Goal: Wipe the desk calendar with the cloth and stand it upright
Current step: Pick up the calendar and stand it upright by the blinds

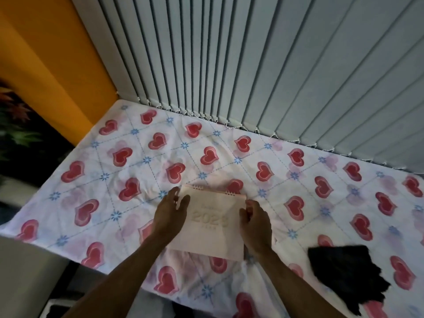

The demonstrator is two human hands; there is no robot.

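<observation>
A pale pink desk calendar with a spiral binding along its far edge rests on the table, its cover marked with a year facing me. My left hand grips its left edge, thumb on the cover near the top corner. My right hand holds its right edge with curled fingers. A black cloth lies crumpled on the table to the right, apart from both hands. I cannot tell whether the calendar lies flat or leans on its stand.
A white tablecloth with red hearts and blue flowers covers the table. Grey vertical blinds hang along its far edge. An orange wall rises at the left. The table's near edge drops off at the lower left.
</observation>
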